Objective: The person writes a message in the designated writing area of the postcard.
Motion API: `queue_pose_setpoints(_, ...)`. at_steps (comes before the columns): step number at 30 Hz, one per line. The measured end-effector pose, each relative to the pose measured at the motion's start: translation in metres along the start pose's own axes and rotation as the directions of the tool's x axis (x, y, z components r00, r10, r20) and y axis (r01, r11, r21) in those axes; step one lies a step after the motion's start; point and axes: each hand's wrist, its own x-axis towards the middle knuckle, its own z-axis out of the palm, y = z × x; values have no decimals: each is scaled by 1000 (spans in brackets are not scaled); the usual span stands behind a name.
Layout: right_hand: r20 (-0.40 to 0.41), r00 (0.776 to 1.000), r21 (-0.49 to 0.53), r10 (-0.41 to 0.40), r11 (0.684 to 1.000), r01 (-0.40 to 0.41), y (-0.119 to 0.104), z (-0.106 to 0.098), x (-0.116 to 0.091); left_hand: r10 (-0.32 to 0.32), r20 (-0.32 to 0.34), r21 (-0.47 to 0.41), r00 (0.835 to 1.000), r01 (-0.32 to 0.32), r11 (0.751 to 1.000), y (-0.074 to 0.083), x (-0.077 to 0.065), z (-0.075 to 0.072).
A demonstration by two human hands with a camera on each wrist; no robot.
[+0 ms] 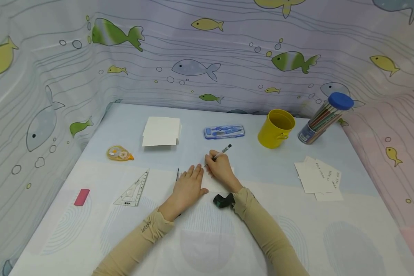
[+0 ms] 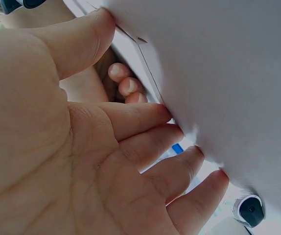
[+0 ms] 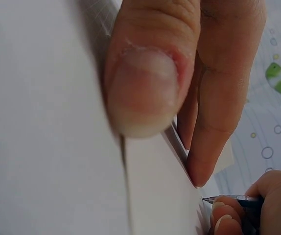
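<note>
A black-and-clear pen (image 1: 222, 152) is pinched in the right hand (image 1: 221, 170), its tip down at a white paper card (image 1: 218, 186). The right wrist view shows the pen's tip (image 3: 208, 199) close to the card's surface. My left hand (image 1: 189, 188) rests on the card's left part with fingers extended, the fingertips (image 2: 162, 113) touching the paper. A thin dark stick-like thing (image 1: 177, 174) lies just left of the left hand; its kind is unclear. Much of the card and any marks on it are hidden by the hands.
Around the hands lie a set square (image 1: 132, 191), pink eraser (image 1: 81, 197), correction tape (image 1: 119, 153), stack of blank cards (image 1: 161, 131), blue case (image 1: 224, 132), yellow mug (image 1: 270, 134), tub of pencils (image 1: 307, 134) and cards with writing (image 1: 314, 178). A dark wrist camera (image 1: 223, 200) sits by the right sleeve.
</note>
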Motion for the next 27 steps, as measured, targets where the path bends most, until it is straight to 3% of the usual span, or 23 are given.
queue_pose_setpoints(27,12,1000,4,-11,1000,11,-2,-1,-1,6,-1,16,1000,-6,1000,0,0,0)
